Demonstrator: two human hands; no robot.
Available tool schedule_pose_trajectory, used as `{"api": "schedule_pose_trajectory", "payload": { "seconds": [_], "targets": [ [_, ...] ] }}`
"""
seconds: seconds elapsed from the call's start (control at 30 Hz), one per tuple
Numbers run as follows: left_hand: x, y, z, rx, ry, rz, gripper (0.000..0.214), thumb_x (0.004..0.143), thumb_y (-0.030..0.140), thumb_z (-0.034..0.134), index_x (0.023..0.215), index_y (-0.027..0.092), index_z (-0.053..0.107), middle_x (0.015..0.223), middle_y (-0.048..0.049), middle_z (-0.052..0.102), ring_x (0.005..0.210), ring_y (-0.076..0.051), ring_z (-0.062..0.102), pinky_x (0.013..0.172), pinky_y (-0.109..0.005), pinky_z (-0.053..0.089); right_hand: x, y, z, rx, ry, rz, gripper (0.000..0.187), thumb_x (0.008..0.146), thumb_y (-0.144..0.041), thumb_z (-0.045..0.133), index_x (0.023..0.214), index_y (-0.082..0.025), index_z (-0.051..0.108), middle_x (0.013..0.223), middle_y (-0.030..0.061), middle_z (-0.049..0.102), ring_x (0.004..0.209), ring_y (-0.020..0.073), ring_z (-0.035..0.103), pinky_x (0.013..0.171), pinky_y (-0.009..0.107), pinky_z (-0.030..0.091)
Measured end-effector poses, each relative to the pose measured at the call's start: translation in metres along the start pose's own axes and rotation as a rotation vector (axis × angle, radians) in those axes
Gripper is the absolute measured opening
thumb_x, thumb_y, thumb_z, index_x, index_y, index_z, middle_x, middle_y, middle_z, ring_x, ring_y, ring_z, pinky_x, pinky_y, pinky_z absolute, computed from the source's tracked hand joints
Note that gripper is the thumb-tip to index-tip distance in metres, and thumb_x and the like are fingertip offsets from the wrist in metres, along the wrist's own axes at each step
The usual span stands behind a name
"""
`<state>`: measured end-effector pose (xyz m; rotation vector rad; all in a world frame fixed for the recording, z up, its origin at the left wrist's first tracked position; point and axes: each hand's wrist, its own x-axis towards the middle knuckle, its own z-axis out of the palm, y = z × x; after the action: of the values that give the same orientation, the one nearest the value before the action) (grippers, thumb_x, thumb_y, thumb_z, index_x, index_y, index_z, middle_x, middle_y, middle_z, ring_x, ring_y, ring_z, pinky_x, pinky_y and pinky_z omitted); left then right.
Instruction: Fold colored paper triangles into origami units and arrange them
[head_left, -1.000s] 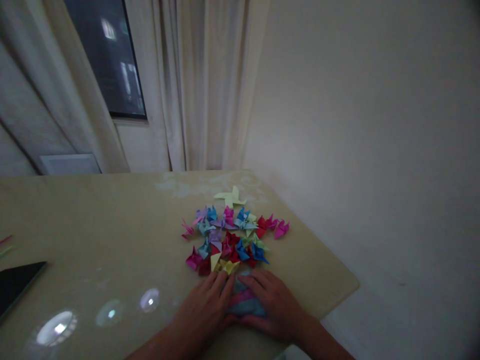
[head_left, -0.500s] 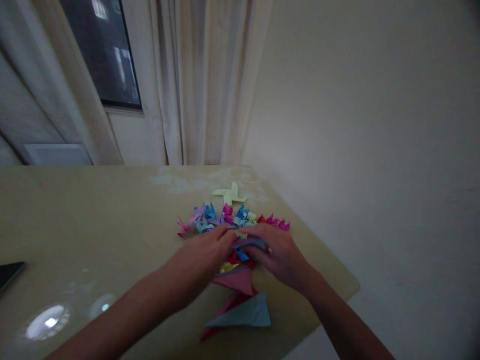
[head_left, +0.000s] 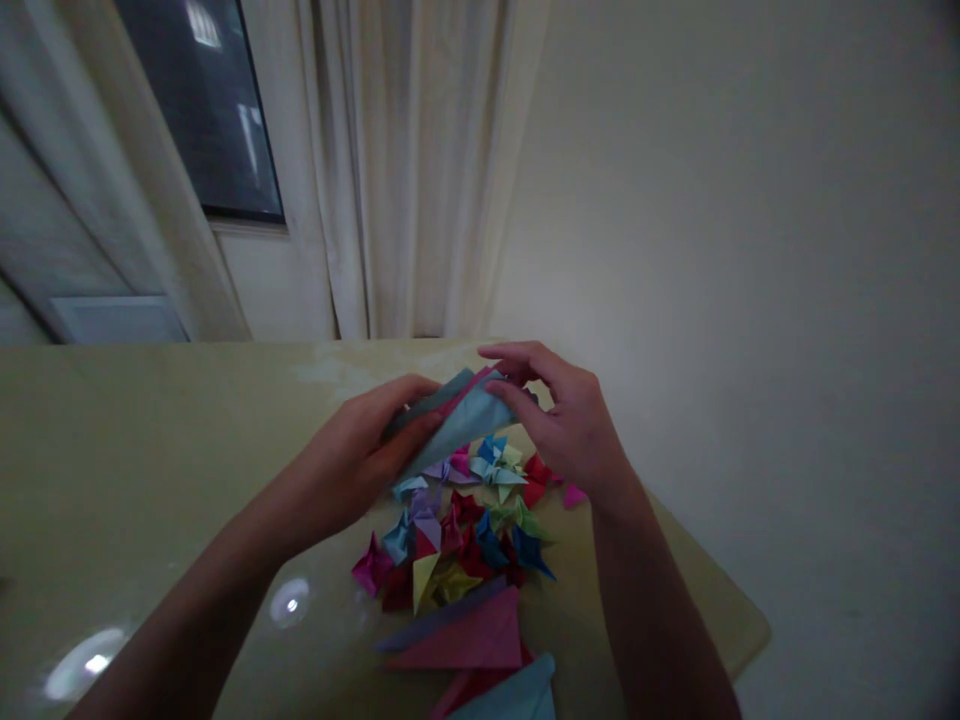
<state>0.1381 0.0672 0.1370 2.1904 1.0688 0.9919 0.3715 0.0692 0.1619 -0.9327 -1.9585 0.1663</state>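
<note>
Both my hands hold a folded light-blue paper piece [head_left: 463, 424] with a pink layer showing along its middle, raised above the table. My left hand [head_left: 375, 440] pinches its left end between thumb and fingers. At its upper right end, the thumb and fingers of my right hand [head_left: 551, 400] close on the paper. Beneath lie several small origami pieces [head_left: 491, 540] in red, blue, green, purple and yellow. Nearer to me are larger folded papers: a pink one [head_left: 469, 635] and a light-blue one [head_left: 517, 695], partly cut off by the frame's bottom.
The glossy yellowish table [head_left: 150, 480] reaches to a wall [head_left: 735, 300] on the right, with its rounded corner at lower right. Pale curtains [head_left: 420, 180] and a dark window [head_left: 202, 110] stand behind it.
Both hands have risen from low over the origami pile, lifting the folded paper. More of the small pieces now show below. The view has shifted slightly.
</note>
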Motion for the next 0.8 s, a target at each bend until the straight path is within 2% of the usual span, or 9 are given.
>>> {"api": "schedule_pose_trajectory", "payload": {
  "seconds": [0.17,0.33,0.47,0.6,0.7,0.8],
  "targets": [
    [0.008,-0.013,0.001,-0.174,0.049,-0.021,0.038,0.101,0.047,0.055,0.128,0.023,0.065,0.103,-0.0042,0.075,0.088,-0.020,0.070,0.072,-0.029,0.058,0.002,0.010,-0.011,-0.012,0.014,0.034,0.027,0.104,-0.028,0.056,0.125,-0.025,0.072,0.112,0.0055,0.076,0.103,0.0203,0.072,0.090,0.036,0.060],
    [0.016,-0.015,0.010,-0.114,0.115,-0.034,0.037,0.105,0.042,0.046,0.126,0.022,0.068,0.102,-0.0039,0.075,0.091,-0.019,0.069,0.080,-0.031,0.059,0.001,0.010,-0.017,-0.071,0.094,0.070,0.028,0.105,-0.024,0.052,0.126,-0.025,0.070,0.111,0.0061,0.076,0.102,0.0207,0.074,0.089,0.036,0.060],
    [0.020,-0.020,0.018,-0.165,0.059,-0.028,0.038,0.104,0.042,0.049,0.133,0.024,0.065,0.112,-0.0045,0.075,0.098,-0.020,0.070,0.083,-0.032,0.059,0.005,0.014,-0.011,-0.159,0.177,0.073,0.028,0.105,-0.022,0.048,0.123,-0.024,0.070,0.110,0.0057,0.075,0.100,0.0204,0.072,0.088,0.036,0.059],
    [0.021,-0.040,0.025,-0.180,0.046,-0.067,0.042,0.097,0.042,0.060,0.135,0.024,0.063,0.113,-0.0057,0.076,0.100,-0.022,0.072,0.085,-0.036,0.060,0.010,0.038,0.002,-0.222,0.255,0.074,0.031,0.106,-0.021,0.043,0.124,-0.023,0.068,0.109,0.0074,0.074,0.101,0.0214,0.070,0.090,0.037,0.057],
    [0.026,-0.057,0.025,-0.140,0.087,-0.107,0.043,0.098,0.043,0.056,0.134,0.021,0.063,0.115,-0.0091,0.076,0.102,-0.024,0.072,0.089,-0.041,0.060,0.013,0.057,0.007,-0.310,0.211,0.122,0.031,0.104,-0.020,0.044,0.125,-0.022,0.067,0.114,0.0099,0.072,0.101,0.0230,0.069,0.091,0.040,0.056],
    [0.028,-0.052,0.019,0.001,0.169,-0.104,0.042,0.100,0.042,0.050,0.131,0.017,0.065,0.125,-0.0134,0.073,0.106,-0.025,0.071,0.091,-0.044,0.059,0.013,0.053,-0.001,-0.424,0.126,0.148,0.028,0.102,-0.025,0.053,0.125,-0.020,0.067,0.124,0.0138,0.068,0.104,0.0267,0.068,0.094,0.044,0.055]
  ]
}}
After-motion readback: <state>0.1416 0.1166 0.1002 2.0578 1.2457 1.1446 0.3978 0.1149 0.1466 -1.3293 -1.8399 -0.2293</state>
